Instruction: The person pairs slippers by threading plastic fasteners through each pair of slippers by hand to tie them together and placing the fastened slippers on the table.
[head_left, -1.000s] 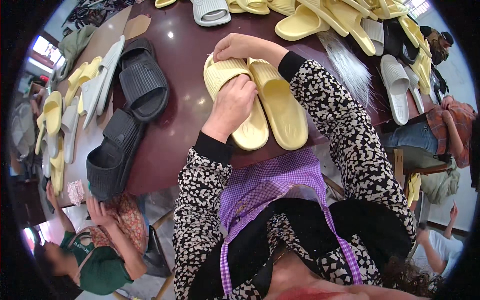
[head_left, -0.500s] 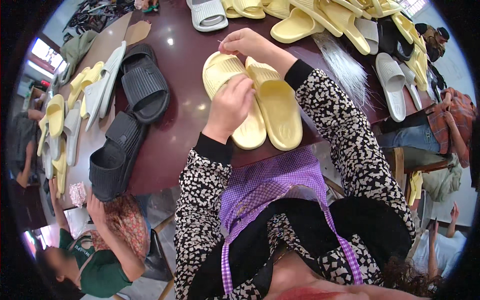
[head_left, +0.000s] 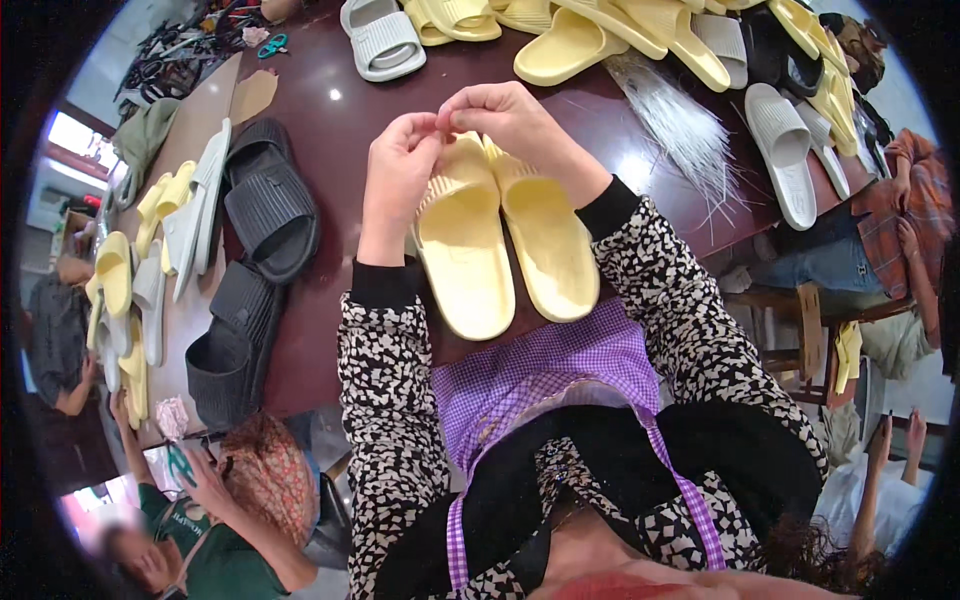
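A pair of yellow slide slippers lies side by side before me, soles down: the left slipper and the right slipper. Over their toe ends, my left hand and my right hand come together with thumbs and fingers pinched. Whatever they pinch is too small or hidden to make out. My right forearm reaches past the right slipper's strap, and my left wrist is beside the left slipper. A bundle of thin, clear strands is spread on the table to the right.
Black slippers line the left side of the dark red table. Several yellow slippers pile up at the far side, with grey slippers at right. Teal scissors lie far left; a co-worker's hand holds another pair.
My left hand has moved from the left slipper's strap to its toe end, meeting my right hand. A thin strand at my right fingertips no longer shows. The slippers appear shifted and turned slightly.
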